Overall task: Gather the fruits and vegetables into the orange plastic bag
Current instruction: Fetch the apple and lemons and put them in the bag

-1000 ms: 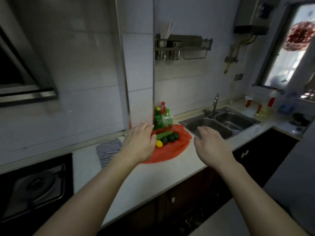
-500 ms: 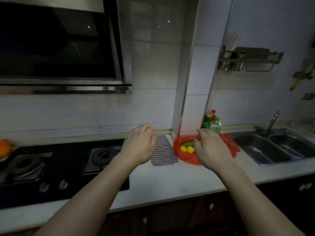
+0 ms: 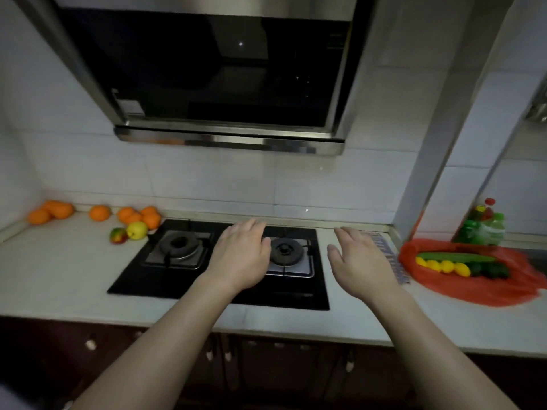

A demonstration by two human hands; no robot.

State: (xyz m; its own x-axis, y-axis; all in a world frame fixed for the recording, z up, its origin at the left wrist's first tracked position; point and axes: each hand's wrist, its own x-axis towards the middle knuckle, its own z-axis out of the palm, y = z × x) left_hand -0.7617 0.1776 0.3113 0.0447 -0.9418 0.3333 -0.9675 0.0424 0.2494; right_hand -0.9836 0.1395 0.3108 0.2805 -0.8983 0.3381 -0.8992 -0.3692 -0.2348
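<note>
A black glass two-burner gas hob (image 3: 165, 279) sits in the white countertop (image 3: 59, 279) beneath a steel range hood (image 3: 225, 84), with green plastic bottles (image 3: 485, 229) near the corner.

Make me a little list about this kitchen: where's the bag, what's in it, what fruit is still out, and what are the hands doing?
bag: orange plastic bag lying open on the counter, right of the stove
in the bag: a cucumber, small yellow fruits, dark green vegetables
still out: oranges by the wall left of the stove, a yellow fruit, a red-green fruit
left hand: open, empty, over the stove
right hand: open, empty, between stove and bag
beside the bag: striped cloth, bottles
</note>
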